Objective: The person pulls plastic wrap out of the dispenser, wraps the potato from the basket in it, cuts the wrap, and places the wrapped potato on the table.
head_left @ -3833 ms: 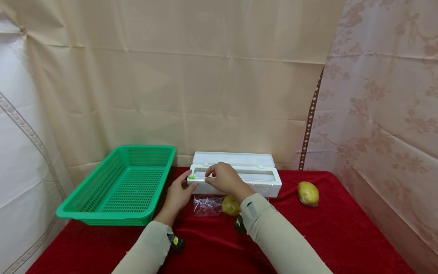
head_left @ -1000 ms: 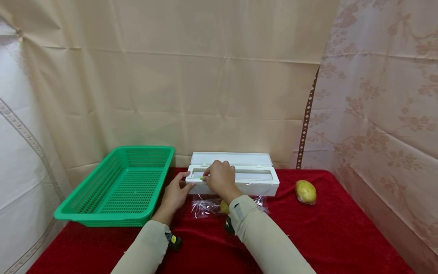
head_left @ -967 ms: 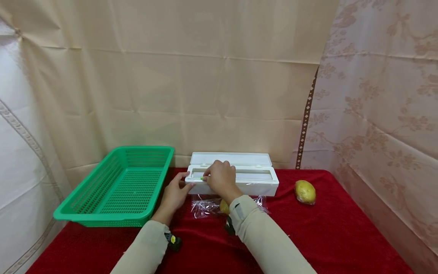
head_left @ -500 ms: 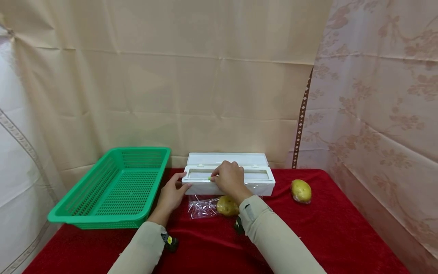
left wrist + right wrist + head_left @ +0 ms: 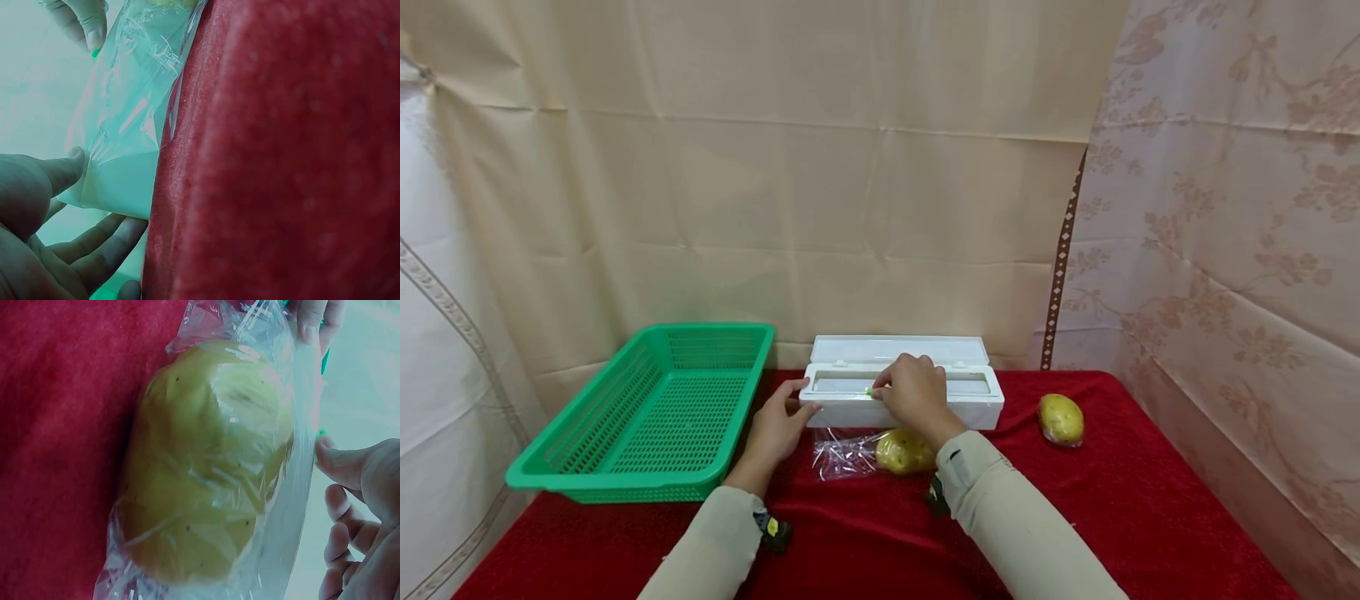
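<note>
A white cling film dispenser (image 5: 838,414) lies lengthwise, its lid raised at the back. My left hand (image 5: 777,423) grips its left end, thumb on the front edge and fingers round the end, as the left wrist view shows. Between thumb and fingertips my right hand (image 5: 916,392) pinches a small green slide cutter (image 5: 870,392) on the front rail, left of the middle. Clear cling film (image 5: 134,87) hangs down the front onto the cloth. Against it sits a potato (image 5: 206,462), film over it, partly behind the right wrist in the head view.
A green plastic basket (image 5: 610,482) stands at the left, with nothing seen inside. Another film-wrapped potato (image 5: 1061,418) lies on the red cloth (image 5: 1150,500) at the right. A beige curtain (image 5: 820,208) hangs close behind the dispenser.
The green slide cutter has moved rightward along the rail from the dispenser's left end, my right hand travelling with it over the last second. My left hand keeps its place on the dispenser.
</note>
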The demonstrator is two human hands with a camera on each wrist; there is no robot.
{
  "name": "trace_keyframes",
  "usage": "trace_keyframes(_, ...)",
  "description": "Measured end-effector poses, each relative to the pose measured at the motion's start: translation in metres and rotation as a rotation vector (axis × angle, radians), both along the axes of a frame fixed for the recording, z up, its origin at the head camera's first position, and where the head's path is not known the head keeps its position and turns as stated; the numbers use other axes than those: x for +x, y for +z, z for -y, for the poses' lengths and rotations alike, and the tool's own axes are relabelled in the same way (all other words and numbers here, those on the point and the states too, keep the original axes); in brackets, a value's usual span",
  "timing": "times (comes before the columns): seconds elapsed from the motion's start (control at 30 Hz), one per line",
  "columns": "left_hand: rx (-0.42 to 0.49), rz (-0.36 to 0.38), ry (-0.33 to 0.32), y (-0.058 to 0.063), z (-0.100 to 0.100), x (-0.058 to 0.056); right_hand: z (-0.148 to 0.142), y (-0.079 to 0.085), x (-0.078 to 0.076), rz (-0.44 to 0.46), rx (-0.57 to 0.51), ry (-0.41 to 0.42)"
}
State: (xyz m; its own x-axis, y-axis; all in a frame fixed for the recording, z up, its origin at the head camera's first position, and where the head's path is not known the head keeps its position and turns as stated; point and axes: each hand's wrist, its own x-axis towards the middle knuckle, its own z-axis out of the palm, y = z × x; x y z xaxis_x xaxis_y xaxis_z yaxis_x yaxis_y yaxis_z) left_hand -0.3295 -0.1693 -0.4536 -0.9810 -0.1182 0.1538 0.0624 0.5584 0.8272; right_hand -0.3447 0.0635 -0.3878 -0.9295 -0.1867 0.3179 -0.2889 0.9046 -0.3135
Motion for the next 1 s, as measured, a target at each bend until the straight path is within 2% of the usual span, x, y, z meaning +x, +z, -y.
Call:
trace_keyframes(0.33, -0.020, -0.011, 0.000, 0.001, 0.003, 0.003, -0.017, -0.001, -0.003, -0.026, 0.013, -0.014)
trace_keyframes(0.57, -0.026, -0.013, 0.025, 0.003, 0.006, 0.007, -0.025, -0.003, -0.004, -0.024, 0.012, -0.005)
trace_keyframes(0.73, -0.027, -0.008, 0.004, 0.002, 0.002, 0.005, -0.034, -0.001, 0.000, -0.012, 0.015, -0.025)
trace_keyframes(1.0, -0.007, -0.009, 0.009, -0.001, -0.001, 0.001, -0.042, 0.000, 0.000, -0.018, 0.033, -0.020)
